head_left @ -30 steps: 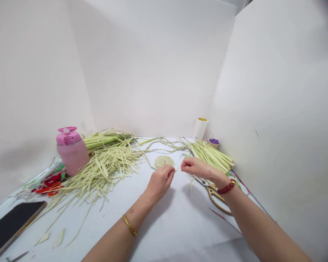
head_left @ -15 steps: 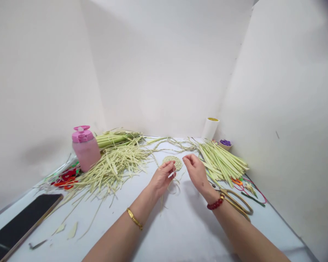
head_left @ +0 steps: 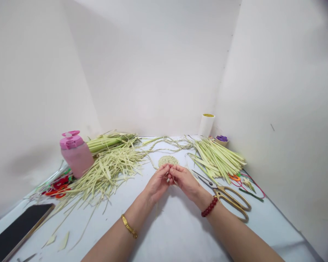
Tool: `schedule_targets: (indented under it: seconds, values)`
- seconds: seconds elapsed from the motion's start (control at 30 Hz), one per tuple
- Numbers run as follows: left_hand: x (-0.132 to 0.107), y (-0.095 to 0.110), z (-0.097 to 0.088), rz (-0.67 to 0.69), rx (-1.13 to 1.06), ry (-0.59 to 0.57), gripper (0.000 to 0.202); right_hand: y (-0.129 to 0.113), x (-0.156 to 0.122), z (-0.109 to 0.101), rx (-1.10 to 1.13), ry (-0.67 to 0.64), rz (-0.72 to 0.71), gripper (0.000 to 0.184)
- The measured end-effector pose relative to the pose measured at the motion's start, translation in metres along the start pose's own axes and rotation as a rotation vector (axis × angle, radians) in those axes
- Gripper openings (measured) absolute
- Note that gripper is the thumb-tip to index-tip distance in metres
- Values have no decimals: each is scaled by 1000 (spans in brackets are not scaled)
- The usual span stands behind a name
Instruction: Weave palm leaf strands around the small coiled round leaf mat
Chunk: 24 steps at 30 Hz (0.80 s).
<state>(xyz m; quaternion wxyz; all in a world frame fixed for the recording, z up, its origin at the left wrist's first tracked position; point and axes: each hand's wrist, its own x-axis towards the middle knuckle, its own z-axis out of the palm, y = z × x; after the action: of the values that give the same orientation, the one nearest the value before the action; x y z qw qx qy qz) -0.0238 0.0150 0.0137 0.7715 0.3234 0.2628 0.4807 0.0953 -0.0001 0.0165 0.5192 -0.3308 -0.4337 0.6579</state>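
My left hand [head_left: 157, 182] and my right hand [head_left: 186, 181] meet fingertip to fingertip above the middle of the table. Both are closed in a pinch on a thin pale straw strand [head_left: 175, 180], which mostly hides behind the fingers. Just beyond them lies a flat oval coil of braided straw [head_left: 168, 160], its near edge covered by my fingertips. A long straw braid [head_left: 171, 150] runs loosely from the coil's left side toward the back. To the right of my right hand rest large gold-handled scissors [head_left: 226, 196], blades slightly apart.
Loose straw strips [head_left: 112, 163] spread at left, beside a pink bottle [head_left: 78, 158] and a dark phone [head_left: 19, 227]. More cut strips [head_left: 220, 158] lie at right. Behind them stand a white roll [head_left: 207, 125] and a small bowl of purple pieces [head_left: 222, 141]. White walls enclose the table.
My right hand has moved left and down to join my left hand, closing the gap between them. The view has shifted slightly, and the scissors now show more fully.
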Motion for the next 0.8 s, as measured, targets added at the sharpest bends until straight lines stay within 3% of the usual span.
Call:
schedule_targets:
  seconds: [0.23, 0.5, 0.67, 0.8]
  values:
    - [-1, -2, 1, 13, 144, -102, 30, -1, -6, -4, -7, 86, -5, 17]
    - [-3, -10, 9, 44, 219, -36, 24, 0, -9, -11, 12, 92, -16, 20]
    - [-3, -3, 10, 37, 256, 5, 25, 1, -11, -13, -145, 70, -36, 26]
    - [-2, 7, 1, 96, 259, 115, 28, 4, -12, -15, -309, 100, -41, 24]
